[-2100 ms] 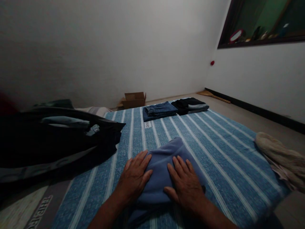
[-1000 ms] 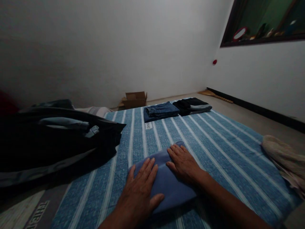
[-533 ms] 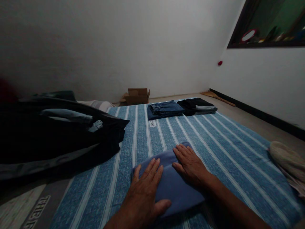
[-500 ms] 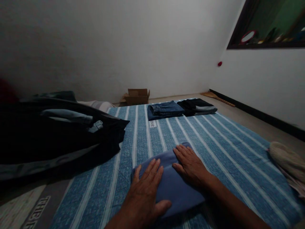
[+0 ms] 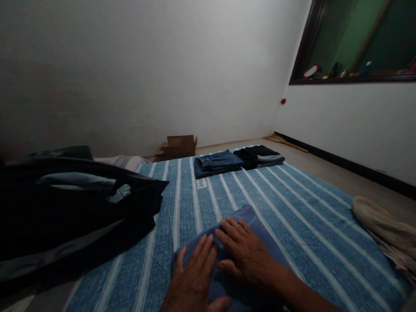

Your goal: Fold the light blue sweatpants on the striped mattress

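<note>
A folded blue garment (image 5: pixel 256 229) lies on the blue striped mattress (image 5: pixel 292 199) right in front of me. My left hand (image 5: pixel 193 281) presses flat on its near left part, fingers spread. Beside it, my right hand (image 5: pixel 243 251) lies flat on the middle of the garment, fingers pointing left and touching the left hand's fingertips. Neither hand grips the cloth.
A heap of dark clothes (image 5: pixel 71 203) covers the mattress's left side. Folded jeans (image 5: pixel 217 162) and a folded black garment (image 5: pixel 258 155) lie at the far end. A cardboard box (image 5: pixel 178 146) stands by the wall. Pale cloth (image 5: pixel 383 225) lies at the right edge.
Both hands have slid toward me and closer together on the blue garment; the right hand moved left to meet the left. My view has tilted up a little.
</note>
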`<action>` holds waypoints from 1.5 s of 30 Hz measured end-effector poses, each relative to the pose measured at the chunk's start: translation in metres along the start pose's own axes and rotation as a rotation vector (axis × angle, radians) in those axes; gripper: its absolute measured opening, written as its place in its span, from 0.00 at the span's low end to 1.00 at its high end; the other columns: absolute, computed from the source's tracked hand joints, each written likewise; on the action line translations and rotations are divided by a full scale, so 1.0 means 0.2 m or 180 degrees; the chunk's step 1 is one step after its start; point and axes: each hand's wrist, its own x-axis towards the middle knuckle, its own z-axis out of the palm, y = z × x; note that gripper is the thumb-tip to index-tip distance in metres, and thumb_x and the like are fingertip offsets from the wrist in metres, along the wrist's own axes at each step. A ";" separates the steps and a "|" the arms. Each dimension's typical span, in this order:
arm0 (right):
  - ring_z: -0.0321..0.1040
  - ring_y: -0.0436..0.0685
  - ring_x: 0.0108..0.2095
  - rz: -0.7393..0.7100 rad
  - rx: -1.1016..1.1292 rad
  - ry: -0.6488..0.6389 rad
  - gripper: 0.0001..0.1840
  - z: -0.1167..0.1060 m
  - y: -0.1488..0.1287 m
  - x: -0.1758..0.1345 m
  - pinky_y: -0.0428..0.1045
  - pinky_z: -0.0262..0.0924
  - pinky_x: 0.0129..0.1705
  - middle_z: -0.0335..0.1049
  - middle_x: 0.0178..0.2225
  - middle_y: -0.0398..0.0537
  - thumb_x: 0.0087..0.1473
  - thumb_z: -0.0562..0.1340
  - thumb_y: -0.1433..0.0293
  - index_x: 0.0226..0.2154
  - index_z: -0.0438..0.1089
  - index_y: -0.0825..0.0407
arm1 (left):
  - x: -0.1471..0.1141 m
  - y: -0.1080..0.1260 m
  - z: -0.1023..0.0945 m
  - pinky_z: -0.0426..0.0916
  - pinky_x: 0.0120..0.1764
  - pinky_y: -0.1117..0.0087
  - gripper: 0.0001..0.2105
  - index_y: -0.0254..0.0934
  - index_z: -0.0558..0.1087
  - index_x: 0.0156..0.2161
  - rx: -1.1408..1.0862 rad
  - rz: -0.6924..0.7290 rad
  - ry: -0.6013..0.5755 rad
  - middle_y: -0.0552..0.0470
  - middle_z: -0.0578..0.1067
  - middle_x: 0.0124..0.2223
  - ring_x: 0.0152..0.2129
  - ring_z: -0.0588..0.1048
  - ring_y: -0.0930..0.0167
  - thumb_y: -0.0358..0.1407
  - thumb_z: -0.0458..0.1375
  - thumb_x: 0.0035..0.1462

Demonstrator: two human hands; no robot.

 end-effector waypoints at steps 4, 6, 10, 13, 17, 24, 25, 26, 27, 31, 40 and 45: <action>0.42 0.64 0.64 0.0133 0.0245 -0.0420 0.36 0.01 0.00 0.00 0.62 0.43 0.63 0.47 0.64 0.56 0.60 0.47 0.48 0.62 0.52 0.52 | 0.00 -0.02 0.02 0.51 0.58 0.46 0.39 0.39 0.56 0.63 0.0045 0.0155 0.0233 0.42 0.56 0.64 0.59 0.58 0.52 0.53 0.59 0.49; 0.39 0.65 0.64 0.0180 0.0406 -0.0660 0.37 0.01 0.00 0.01 0.63 0.40 0.63 0.44 0.64 0.56 0.60 0.46 0.46 0.63 0.51 0.52 | 0.00 -0.02 0.03 0.50 0.59 0.47 0.39 0.39 0.56 0.63 0.0050 0.0177 0.0331 0.43 0.57 0.64 0.59 0.59 0.53 0.52 0.59 0.49; 0.34 0.66 0.65 0.0252 0.0635 -0.0972 0.39 -0.02 0.01 0.02 0.63 0.35 0.64 0.39 0.65 0.57 0.59 0.44 0.45 0.64 0.48 0.52 | -0.01 -0.02 0.04 0.48 0.60 0.49 0.36 0.40 0.58 0.62 0.0017 0.0160 0.0363 0.44 0.59 0.63 0.59 0.60 0.54 0.51 0.59 0.50; 0.32 0.65 0.65 0.0290 0.0702 -0.1043 0.40 -0.02 0.01 0.03 0.63 0.33 0.64 0.38 0.65 0.57 0.59 0.45 0.45 0.64 0.47 0.52 | 0.00 -0.01 0.03 0.48 0.59 0.47 0.37 0.39 0.59 0.62 -0.0046 0.0102 0.0291 0.42 0.59 0.63 0.59 0.60 0.53 0.50 0.60 0.48; 0.31 0.65 0.65 0.0312 0.0742 -0.1143 0.40 -0.01 0.01 0.03 0.64 0.31 0.64 0.36 0.66 0.56 0.59 0.43 0.45 0.65 0.45 0.52 | 0.00 0.00 0.00 0.49 0.59 0.46 0.38 0.38 0.59 0.62 -0.0104 0.0062 0.0251 0.41 0.58 0.63 0.59 0.59 0.52 0.49 0.62 0.46; 0.31 0.65 0.65 0.0296 0.0630 -0.1019 0.39 0.00 0.00 0.02 0.64 0.31 0.64 0.37 0.66 0.58 0.60 0.45 0.47 0.64 0.47 0.54 | 0.00 0.02 -0.03 0.52 0.58 0.43 0.24 0.39 0.63 0.59 -0.0525 0.0020 0.0835 0.44 0.66 0.59 0.58 0.62 0.57 0.42 0.53 0.58; 0.32 0.66 0.65 0.0296 0.0611 -0.0983 0.39 0.00 0.00 0.02 0.64 0.31 0.64 0.38 0.66 0.58 0.60 0.45 0.47 0.64 0.47 0.54 | 0.00 0.03 -0.03 0.53 0.58 0.45 0.21 0.40 0.64 0.58 -0.0604 -0.0074 0.0980 0.44 0.67 0.59 0.58 0.62 0.59 0.39 0.51 0.60; 0.33 0.66 0.65 0.0298 0.0593 -0.0943 0.39 0.00 0.00 0.02 0.64 0.32 0.64 0.39 0.65 0.58 0.60 0.46 0.47 0.64 0.48 0.54 | 0.00 0.03 -0.04 0.54 0.58 0.47 0.19 0.39 0.65 0.57 -0.0686 -0.0205 0.1128 0.44 0.67 0.59 0.58 0.62 0.60 0.38 0.50 0.61; 0.34 0.66 0.65 0.0309 0.0570 -0.0899 0.39 0.00 0.00 0.02 0.64 0.33 0.64 0.40 0.65 0.59 0.59 0.47 0.47 0.63 0.49 0.55 | -0.01 0.04 -0.05 0.55 0.58 0.49 0.18 0.38 0.67 0.56 -0.0782 -0.0370 0.1261 0.44 0.67 0.59 0.58 0.61 0.61 0.37 0.49 0.61; 0.38 0.66 0.64 0.0367 0.0502 -0.0724 0.39 -0.01 0.00 0.01 0.64 0.36 0.63 0.43 0.65 0.58 0.57 0.53 0.48 0.62 0.52 0.53 | -0.04 0.08 -0.08 0.57 0.59 0.54 0.20 0.33 0.69 0.54 -0.1365 -0.1358 0.1622 0.42 0.63 0.61 0.60 0.58 0.61 0.39 0.48 0.60; 0.42 0.65 0.64 0.0033 0.0466 -0.0463 0.36 -0.07 -0.10 -0.01 0.64 0.41 0.62 0.47 0.64 0.58 0.58 0.52 0.48 0.61 0.54 0.53 | -0.12 0.10 -0.13 0.69 0.49 0.59 0.29 0.33 0.65 0.57 -0.3066 -0.2844 0.1515 0.41 0.72 0.53 0.47 0.74 0.59 0.44 0.57 0.50; 0.42 0.64 0.64 -0.0106 0.0599 -0.0367 0.37 -0.02 -0.15 -0.01 0.62 0.41 0.63 0.47 0.64 0.56 0.57 0.51 0.47 0.61 0.54 0.52 | -0.10 0.10 -0.19 0.71 0.45 0.62 0.25 0.33 0.69 0.50 -0.3316 -0.2913 0.1465 0.40 0.75 0.49 0.43 0.76 0.59 0.40 0.61 0.46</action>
